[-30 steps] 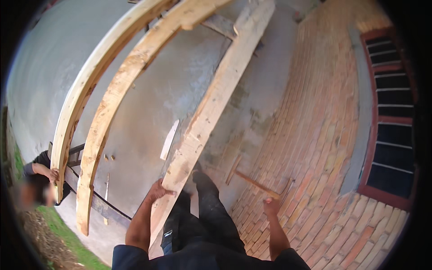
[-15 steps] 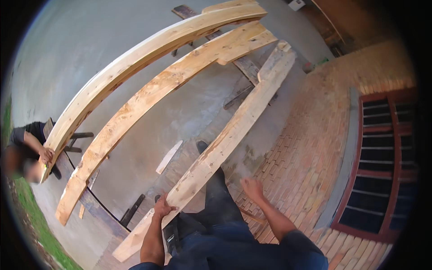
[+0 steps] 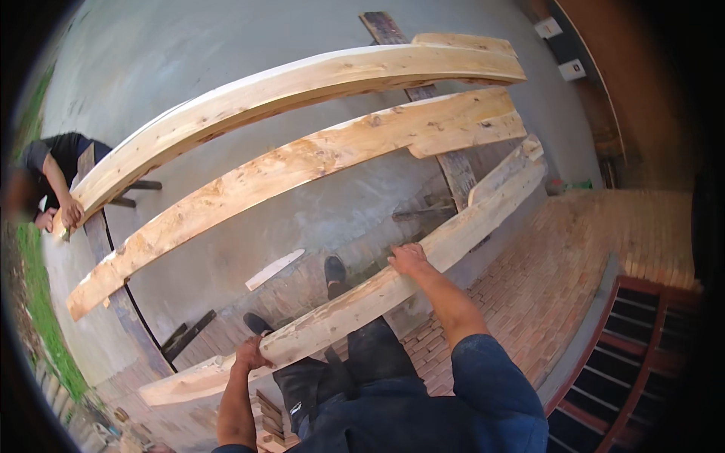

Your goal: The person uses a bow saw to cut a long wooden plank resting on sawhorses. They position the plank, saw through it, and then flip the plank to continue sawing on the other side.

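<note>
A long pale wooden beam [image 3: 340, 311] lies across in front of my legs, running from lower left to upper right. My left hand [image 3: 251, 353] grips it near its left end, fingers wrapped over the edge. Farther right along the same beam, my right hand [image 3: 408, 259] is closed over the far edge, with the thumb side toward me. Beyond it lie two more timbers: a curved, knotty beam [image 3: 249, 185] in the middle and a thicker curved beam [image 3: 302, 84] farthest away. Both touch neither of my hands.
Dark support planks [image 3: 458, 181] hold the beams at the right, and another plank [image 3: 143, 332] at the left. A co-worker's hand [image 3: 70, 211] rests on the far beam's left end. A pale offcut [image 3: 275, 269] lies on the floor. A red-framed window [image 3: 619, 362] stands at right.
My right hand has come from the air at right onto the near beam. My left hand stays on it. The view has turned, so the beams appear less steep.
</note>
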A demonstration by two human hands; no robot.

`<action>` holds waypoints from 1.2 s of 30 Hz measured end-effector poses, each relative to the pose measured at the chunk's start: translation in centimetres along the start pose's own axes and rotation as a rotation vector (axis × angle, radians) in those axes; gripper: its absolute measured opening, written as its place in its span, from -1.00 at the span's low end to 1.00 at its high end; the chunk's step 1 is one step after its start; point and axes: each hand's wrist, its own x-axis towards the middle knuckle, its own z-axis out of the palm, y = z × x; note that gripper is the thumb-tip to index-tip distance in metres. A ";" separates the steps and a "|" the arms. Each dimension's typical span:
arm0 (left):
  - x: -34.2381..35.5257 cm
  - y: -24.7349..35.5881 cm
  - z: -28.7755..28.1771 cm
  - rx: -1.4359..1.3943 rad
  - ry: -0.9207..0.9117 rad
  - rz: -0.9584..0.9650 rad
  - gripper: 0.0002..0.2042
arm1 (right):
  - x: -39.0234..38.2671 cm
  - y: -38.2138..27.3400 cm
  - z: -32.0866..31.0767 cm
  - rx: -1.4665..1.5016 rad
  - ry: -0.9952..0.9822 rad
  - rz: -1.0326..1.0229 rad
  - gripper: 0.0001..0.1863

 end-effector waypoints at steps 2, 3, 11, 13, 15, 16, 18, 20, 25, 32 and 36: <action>-0.6 0.2 0.7 0.043 0.048 -0.014 0.11 | 1.9 0.3 -0.2 -0.153 -0.194 -0.009 -0.36; -0.9 0.7 0.4 0.069 0.065 -0.020 0.09 | 2.8 0.5 0.1 -0.227 -0.293 -0.007 -0.29; -2.7 -0.1 0.8 0.047 0.212 -0.022 -0.01 | 2.5 0.3 0.0 -0.215 -0.272 0.009 -0.23; -2.7 0.2 0.0 0.069 0.224 -0.045 -0.02 | 1.8 0.7 -0.8 -0.182 -0.171 -0.027 -0.22; -2.8 0.9 -1.0 0.113 0.307 -0.025 -0.03 | 1.5 0.7 -2.3 -0.192 -0.083 -0.032 -0.22; -3.2 0.7 -1.9 0.140 0.348 -0.022 -0.03 | 1.5 -0.2 -2.9 -0.190 -0.042 -0.040 -0.22; -4.1 -0.3 -3.2 0.128 0.445 -0.005 -0.06 | 2.0 -2.5 -5.4 -0.189 0.039 -0.090 -0.20; -5.1 -1.8 -2.9 0.080 0.602 0.086 -0.13 | 2.0 -4.9 -7.2 -0.265 0.069 -0.115 -0.18; -9.2 1.6 -2.6 0.015 0.760 0.041 -0.31 | -2.8 -4.9 -5.6 -0.243 0.293 -0.164 -0.44; -8.6 1.0 5.7 0.288 0.913 0.002 -0.59 | -7.2 0.9 1.0 -0.232 0.377 -0.301 -0.61; -8.2 1.8 6.6 0.204 0.948 -0.041 -0.53 | -6.8 0.8 1.5 -0.292 0.463 -0.340 -0.60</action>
